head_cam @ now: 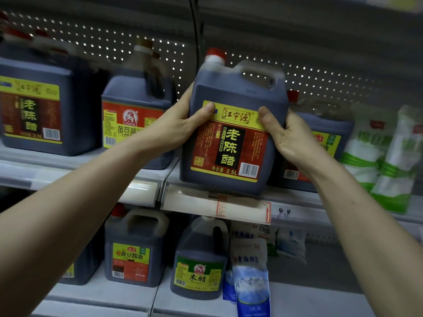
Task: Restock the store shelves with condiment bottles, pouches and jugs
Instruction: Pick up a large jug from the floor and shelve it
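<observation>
vinegar jug (231, 133) held between left hand (180, 124) and right hand (288, 138).

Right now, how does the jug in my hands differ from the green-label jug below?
The held jug is boxy; the green-label jug is rounder. The held jug's label is red and yellow, the green-label jug's green and yellow. Left hand and right hand grip the held jug; the green-label jug stands untouched on the lower shelf. Both hold dark liquid.
</observation>
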The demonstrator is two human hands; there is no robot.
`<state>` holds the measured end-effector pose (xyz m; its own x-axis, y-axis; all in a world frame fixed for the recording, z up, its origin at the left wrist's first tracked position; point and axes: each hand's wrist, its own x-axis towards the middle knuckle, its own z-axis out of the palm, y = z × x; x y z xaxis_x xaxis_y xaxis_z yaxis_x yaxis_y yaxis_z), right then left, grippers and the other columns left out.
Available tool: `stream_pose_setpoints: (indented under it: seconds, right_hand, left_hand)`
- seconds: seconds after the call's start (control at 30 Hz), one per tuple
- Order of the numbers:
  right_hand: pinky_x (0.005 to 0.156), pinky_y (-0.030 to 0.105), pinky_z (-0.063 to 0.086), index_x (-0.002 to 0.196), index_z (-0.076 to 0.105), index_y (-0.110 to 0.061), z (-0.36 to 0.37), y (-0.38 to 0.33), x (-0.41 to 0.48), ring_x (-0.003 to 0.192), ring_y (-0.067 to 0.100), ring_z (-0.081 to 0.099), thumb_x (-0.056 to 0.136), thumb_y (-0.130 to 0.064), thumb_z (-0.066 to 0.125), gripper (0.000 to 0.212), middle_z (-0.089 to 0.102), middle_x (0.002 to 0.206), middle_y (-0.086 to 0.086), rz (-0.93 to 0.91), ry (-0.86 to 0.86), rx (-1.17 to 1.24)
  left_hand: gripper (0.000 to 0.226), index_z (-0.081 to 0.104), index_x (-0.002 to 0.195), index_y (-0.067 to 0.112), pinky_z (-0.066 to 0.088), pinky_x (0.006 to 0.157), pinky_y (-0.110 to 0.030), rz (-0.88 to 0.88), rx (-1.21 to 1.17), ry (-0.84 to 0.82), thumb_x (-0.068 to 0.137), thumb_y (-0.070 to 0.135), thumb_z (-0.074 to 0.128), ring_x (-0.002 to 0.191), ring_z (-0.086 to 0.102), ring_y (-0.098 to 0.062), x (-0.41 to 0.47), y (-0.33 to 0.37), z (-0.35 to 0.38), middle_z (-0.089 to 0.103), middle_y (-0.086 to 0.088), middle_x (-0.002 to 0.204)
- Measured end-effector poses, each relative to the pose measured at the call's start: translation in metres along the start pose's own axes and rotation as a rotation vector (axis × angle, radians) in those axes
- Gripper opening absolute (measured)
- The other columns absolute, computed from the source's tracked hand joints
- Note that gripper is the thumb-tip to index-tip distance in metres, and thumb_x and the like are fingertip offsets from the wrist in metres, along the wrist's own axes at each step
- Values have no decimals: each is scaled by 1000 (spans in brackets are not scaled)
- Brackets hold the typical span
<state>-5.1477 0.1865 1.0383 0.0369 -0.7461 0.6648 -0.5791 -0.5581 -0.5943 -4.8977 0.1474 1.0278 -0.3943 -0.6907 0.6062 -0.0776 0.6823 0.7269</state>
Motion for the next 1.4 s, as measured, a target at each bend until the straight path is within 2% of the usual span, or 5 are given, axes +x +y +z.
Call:
stream_pose_setpoints:
  seconds: [0.17, 0.63, 0.83, 0.97, 1.4]
  right_hand:
    - [107, 46, 46, 141, 50, -22, 1, -5, 10, 122, 27, 59, 79, -78, 47, 83, 61, 128, 13, 28, -15, -159]
    - [103, 30, 38, 143, 48, -11, 17, -8, 13, 126, 27, 48, 79, -68, 55, 86, 46, 128, 10, 19, 117, -321]
    - [109, 39, 40, 159, 19, -18, 27, -18, -6, 134, 28, 44, 88, -50, 70, 93, 39, 147, 11, -44, 206, -432]
    - [113, 46, 39, 157, -7, -44, 35, -15, -45, 138, 33, 42, 81, -37, 82, 117, 23, 159, 9, -32, 29, -527]
    - [113, 48, 36, 157, -7, -46, 50, -9, -64, 144, 39, 35, 80, -26, 84, 121, -5, 168, 10, -25, 74, -610]
  left_hand:
    - [64, 28, 148, 37, 56, 74, -18, 33, -24, 11, 90, 45, 54, 102, 69, -6, 9, -11, -2, 70, 15, 109]
    - [75, 20, 153, 29, 55, 95, -38, 66, 106, 121, 89, 48, 53, 109, 64, -11, 18, -20, 0, 57, 5, 131]
    - [100, -7, 156, 37, 44, 93, -8, 118, 269, 122, 87, 39, 66, 117, 49, 13, 9, -11, 4, 26, 15, 150]
    - [137, -24, 148, 48, 22, 114, -29, 69, 571, 26, 71, 24, 87, 144, 9, -6, -22, -24, 13, -16, 1, 165]
    - [124, -6, 155, 44, 45, 107, -44, 244, 713, 114, 76, 11, 83, 145, 30, -29, -47, -42, 25, -26, 3, 163]
